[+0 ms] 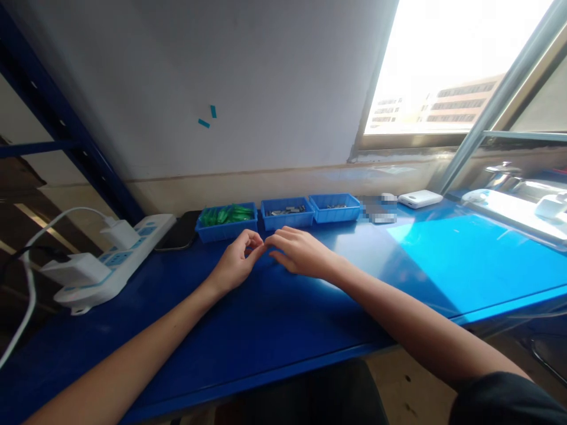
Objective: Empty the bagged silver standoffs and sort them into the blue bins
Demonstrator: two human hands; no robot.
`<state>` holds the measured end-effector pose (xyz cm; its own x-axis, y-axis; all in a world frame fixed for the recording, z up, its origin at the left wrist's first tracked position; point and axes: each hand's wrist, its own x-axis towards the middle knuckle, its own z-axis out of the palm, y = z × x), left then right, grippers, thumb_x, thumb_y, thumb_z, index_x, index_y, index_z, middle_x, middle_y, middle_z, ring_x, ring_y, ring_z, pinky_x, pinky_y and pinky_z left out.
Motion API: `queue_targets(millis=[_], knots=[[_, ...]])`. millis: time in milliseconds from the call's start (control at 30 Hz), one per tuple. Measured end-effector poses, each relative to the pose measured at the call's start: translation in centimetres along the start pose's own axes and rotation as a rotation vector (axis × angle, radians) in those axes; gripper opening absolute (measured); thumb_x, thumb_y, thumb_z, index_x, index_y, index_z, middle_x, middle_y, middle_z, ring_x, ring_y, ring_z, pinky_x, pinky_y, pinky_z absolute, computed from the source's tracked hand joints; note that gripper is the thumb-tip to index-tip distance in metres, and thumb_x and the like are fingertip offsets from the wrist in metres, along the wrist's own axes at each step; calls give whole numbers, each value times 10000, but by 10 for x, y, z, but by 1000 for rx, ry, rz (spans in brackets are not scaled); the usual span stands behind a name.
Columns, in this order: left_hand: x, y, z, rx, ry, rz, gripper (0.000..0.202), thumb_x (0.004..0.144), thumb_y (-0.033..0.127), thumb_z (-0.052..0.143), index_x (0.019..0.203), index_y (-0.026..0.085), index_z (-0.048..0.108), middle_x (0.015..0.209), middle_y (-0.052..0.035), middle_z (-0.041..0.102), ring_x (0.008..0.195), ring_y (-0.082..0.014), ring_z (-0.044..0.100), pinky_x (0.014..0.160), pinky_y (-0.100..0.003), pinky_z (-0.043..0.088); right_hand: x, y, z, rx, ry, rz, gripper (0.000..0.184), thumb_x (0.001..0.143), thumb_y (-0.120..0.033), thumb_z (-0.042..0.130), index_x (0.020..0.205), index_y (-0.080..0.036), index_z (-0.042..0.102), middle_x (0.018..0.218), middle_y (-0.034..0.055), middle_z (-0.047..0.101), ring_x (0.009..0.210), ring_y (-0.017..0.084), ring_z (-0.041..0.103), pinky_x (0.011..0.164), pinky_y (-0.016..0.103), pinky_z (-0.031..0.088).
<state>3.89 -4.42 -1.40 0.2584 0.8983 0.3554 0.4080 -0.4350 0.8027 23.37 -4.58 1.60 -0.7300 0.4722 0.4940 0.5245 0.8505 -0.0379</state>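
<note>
Above the blue tabletop [248,336], my left hand [238,260] and my right hand [303,251] meet at their fingertips. The left thumb and index finger are pinched together; whatever lies between them is too small to make out. My right fingers are bent and closed towards the same spot, and their tips hide what they hold, if anything. Just beyond the hands stand three blue bins: the left bin [228,231] holds green plastic pieces [228,214], while the middle bin [287,221] and the right bin [335,213] hold small metal-looking parts.
A white power strip [121,265] with plugged-in chargers [82,270] lies on the left, beside a dark phone [179,231]. Towards the back right sits a white box-like device [420,198]. A second white strip [516,215] is at far right. The wall [266,88] rises behind the bins.
</note>
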Motion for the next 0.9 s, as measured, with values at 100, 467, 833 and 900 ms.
queue_targets(millis=[100,467,833,900], knots=[[0,4,2,-127,2,-23,302,831,472,557,887,189,466,776,13,532,707,-123,522,627,-224,407,2,3,1,-25,76,6,149,933,-207,446,1000,-162,571,889,75,604,852,180,520,762,292,428],[0,-6,-2,371,-194,166,250,841,373,545,1019,220,630,1002,-70,623,928,-230,571,822,-369,459,13,14,-38,-74,888,101,139,930,-218,433,1032,-202,527,933,84,596,875,194,540,785,365,462],[0,2,0,-44,10,-19,282,828,426,563,969,196,482,807,-5,616,778,-157,609,693,-267,462,-1,9,3,-57,25,144,241,872,-328,570,1060,-180,596,955,70,647,927,207,543,800,326,369],[1,3,0,-159,6,-45,313,818,441,577,970,193,462,787,4,615,782,-151,607,691,-253,453,2,-4,8,-74,2,99,185,902,-296,525,1009,-165,598,921,72,643,902,195,543,779,313,359]])
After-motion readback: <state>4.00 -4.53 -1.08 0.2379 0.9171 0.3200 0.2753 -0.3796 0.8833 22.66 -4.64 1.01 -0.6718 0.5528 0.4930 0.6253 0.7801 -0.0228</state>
